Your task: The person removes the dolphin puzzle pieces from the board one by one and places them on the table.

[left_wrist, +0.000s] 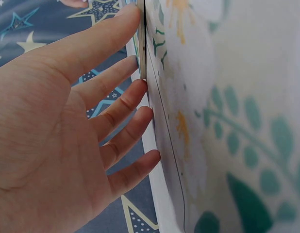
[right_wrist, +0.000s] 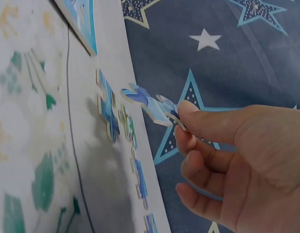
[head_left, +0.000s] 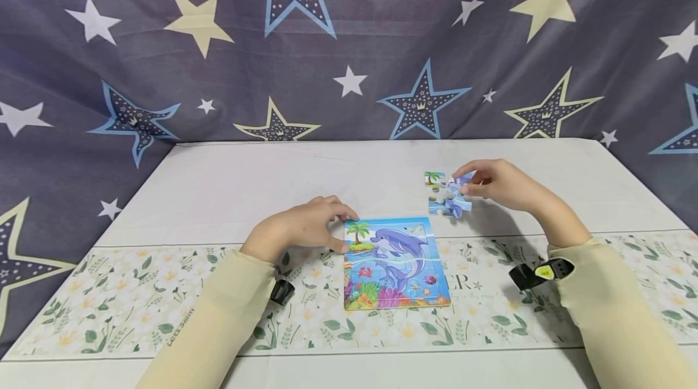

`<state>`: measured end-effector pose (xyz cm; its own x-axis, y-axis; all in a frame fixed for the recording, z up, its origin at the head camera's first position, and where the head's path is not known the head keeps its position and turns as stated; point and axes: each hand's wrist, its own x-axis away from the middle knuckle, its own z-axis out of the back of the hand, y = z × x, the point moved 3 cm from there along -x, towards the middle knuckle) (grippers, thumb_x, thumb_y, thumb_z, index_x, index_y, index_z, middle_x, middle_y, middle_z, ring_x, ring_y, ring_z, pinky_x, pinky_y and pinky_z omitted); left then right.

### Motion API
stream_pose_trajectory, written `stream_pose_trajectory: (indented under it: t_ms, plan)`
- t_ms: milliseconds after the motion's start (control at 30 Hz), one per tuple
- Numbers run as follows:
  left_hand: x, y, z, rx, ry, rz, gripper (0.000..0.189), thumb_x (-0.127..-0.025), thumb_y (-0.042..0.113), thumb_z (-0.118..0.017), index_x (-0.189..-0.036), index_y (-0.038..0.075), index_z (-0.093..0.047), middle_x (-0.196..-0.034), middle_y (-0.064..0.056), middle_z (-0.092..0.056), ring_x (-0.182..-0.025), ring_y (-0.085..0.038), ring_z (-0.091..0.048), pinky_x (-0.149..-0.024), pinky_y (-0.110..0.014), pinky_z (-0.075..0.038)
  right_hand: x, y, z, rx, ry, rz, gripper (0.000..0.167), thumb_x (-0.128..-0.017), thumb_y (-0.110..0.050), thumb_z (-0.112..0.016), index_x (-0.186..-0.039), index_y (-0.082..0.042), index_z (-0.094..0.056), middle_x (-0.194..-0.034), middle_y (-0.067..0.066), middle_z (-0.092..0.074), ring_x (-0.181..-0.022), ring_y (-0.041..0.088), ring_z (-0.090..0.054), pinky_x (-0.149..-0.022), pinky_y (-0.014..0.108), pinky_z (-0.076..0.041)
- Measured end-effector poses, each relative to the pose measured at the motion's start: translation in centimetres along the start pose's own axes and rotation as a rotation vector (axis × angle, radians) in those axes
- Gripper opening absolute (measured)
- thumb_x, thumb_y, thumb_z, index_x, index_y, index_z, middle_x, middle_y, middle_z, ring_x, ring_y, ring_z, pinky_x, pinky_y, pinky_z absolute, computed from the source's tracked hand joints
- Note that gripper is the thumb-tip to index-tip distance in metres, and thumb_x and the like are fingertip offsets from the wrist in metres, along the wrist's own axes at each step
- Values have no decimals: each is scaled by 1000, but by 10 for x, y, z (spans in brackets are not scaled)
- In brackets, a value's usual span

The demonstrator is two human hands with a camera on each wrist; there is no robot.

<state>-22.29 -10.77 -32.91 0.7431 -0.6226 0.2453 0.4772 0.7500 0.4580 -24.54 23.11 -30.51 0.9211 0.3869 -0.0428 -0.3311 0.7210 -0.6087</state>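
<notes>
A dolphin jigsaw puzzle board lies flat in front of me, with a palm tree, crab and coral in its picture. My left hand rests at its upper left edge, thumb and fingers spread apart; in the left wrist view the thumb lies against the board's edge. Beyond the board's upper right corner, my right hand pinches blue and purple jigsaw puzzle pieces between thumb and index finger, raised over the table. Below them, loose puzzle pieces lie on the white surface, partly covered by the held ones.
The white table carries a floral printed band under the board. A dark curtain with stars hangs along the far edge. Dark straps with small devices sit at both wrists.
</notes>
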Motion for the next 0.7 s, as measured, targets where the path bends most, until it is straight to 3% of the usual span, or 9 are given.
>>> stream_pose_trajectory:
  t_ms: [233,433,700]
  plan:
    - [0,-1,0,-11,-9,1,56,-88,33,-77,-139,19,-57,-124,-1,-52,-119,-23,-45,-101,-46,-40,2,16,7,2,36,-94,36,-95,-15,-69,-125,2,-63,-87,11,-71,-83,29,-65,-73,37,-50]
    - [0,-1,0,-7,-5,1,56,-88,32,-77,-139,19,-57,-125,-1,-52,-120,-23,-45,-101,-46,-40,3,27,10,-17,55,-172,34,-94,-20,-70,-119,3,-64,-87,11,-72,-84,29,-67,-75,37,-50]
    - [0,-1,0,-5,-6,-2,56,-88,32,-77,-139,19,-57,-124,-1,-52,-119,-23,-45,-101,-46,-40,4,39,8,4,49,-212,35,-93,-24,-72,-115,2,-68,-85,7,-73,-85,27,-67,-76,38,-51]
